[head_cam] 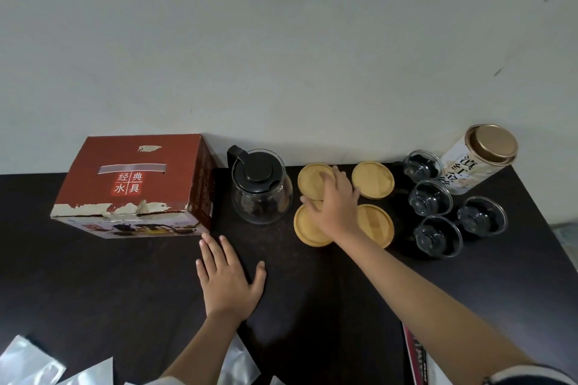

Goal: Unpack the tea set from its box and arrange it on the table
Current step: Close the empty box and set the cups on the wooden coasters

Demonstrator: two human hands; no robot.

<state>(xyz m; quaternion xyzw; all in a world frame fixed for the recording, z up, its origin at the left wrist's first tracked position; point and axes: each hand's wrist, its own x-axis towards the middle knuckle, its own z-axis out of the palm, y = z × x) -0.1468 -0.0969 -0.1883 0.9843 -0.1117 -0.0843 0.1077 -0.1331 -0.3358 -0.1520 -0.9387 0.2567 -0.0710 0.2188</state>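
The right hand (pixel 336 203) is reaching over four round bamboo coasters (pixel 372 179) just right of the glass teapot (pixel 261 187), its fingers spread and lying flat across the two nearest the pot. The left hand (pixel 230 278) is resting palm-down on the dark table (pixel 93 284) in front of the teapot, fingers straight and splayed, holding nothing. The red box (pixel 134 184) is sitting just left of the teapot, four glass cups (pixel 430 197) and a tea tin (pixel 478 159) standing farther right.

Setting: dark worktop (pixel 93 275) against pale wall (pixel 281 40).
Wall plain, lightly scuffed at right; worktop surface matte, evenly lit.
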